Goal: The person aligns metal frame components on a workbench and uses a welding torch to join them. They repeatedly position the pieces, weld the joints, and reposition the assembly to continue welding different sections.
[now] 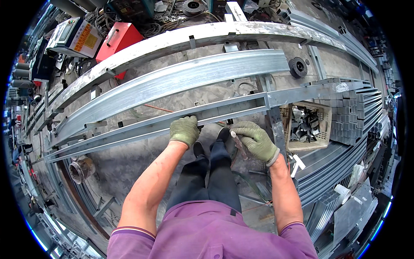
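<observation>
Below a yellow-labelled machine (75,36), left hand (184,131) fingers clamp a steel rail (142,125); right hand (256,140) fingers clamp a rod (238,144).

The right hand (257,141) hides most of the thin rod (238,144) it grips.

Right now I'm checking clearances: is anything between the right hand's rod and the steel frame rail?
Nothing visible. The right hand holds the thin rod just below the steel frame rail, which the left hand grips.
</observation>
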Demonstrator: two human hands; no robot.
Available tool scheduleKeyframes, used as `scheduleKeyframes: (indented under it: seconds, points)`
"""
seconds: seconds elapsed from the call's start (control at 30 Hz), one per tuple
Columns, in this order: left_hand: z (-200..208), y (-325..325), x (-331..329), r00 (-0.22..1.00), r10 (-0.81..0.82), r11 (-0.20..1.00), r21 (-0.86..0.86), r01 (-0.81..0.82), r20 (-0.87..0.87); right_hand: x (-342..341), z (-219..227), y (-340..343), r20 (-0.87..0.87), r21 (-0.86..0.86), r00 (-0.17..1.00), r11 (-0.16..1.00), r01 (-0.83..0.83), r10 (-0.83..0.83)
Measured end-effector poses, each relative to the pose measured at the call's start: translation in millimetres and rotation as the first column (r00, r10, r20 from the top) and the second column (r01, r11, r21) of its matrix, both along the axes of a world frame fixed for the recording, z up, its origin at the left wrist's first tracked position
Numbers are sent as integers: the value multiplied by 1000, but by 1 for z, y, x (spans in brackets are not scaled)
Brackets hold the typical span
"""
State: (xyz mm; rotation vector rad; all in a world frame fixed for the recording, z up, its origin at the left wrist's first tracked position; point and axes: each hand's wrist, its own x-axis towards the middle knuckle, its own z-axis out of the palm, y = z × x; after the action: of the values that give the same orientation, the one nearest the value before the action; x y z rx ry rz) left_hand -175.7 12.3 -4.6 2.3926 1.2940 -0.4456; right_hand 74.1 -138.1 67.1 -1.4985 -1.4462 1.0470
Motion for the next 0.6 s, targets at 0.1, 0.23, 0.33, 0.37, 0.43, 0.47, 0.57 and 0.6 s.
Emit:
scheduleKeyframes:
  seconds: [0.1,0.23,0.33,0.37,0.43,0.47,0.57,0.6]
  points:
    - [0,0,0,1000,3,1000,-16,-3,-15,-1,22,7,-219,-125,976,992,-33,5]
    - [-8,-2,-3,1000,-12,1000,5,12,2,-33,60,24,343,-51,936,996,-68,81]
    - [-6,-1,-2,1000,-6,1000,0,6,-6,-51,61,30,526,-247,835,969,-31,161]
    - [-4,-1,-1,1000,-3,1000,-1,3,-6,-58,61,24,587,-196,805,980,35,89]
    - [-3,-3,-1,1000,0,1000,0,0,3,-59,56,15,552,-182,831,964,192,-62]
    - [-3,-3,-2,1000,-3,1000,6,2,13,-57,50,10,534,-178,834,946,270,-138]
    - [-4,-3,-3,1000,-6,1000,18,5,23,-47,42,-3,80,-381,883,804,456,-463]
    - [-4,-3,-3,1000,-11,1000,19,10,24,-47,49,-3,-99,-558,789,690,460,-607]
